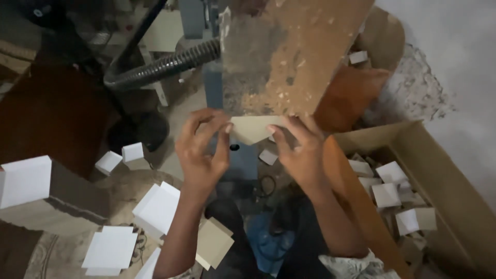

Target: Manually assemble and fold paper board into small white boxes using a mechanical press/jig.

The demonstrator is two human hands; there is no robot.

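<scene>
Both hands pinch a tan cardboard piece [253, 128] right under the rusty machine plate [289, 57]: left hand [202, 150] grips its left edge, right hand [298, 150] its right corner. Probably best to keep it flat and square against the plate, fingertips clear. A corrugated hose [160, 67] runs just left, white card squares [157, 206] litter the floor, and a cardboard box [454, 181] of pieces sits right.

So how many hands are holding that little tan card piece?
2: the left hand grips the small tan card piece at its left edge, the right hand at its right.
</scene>
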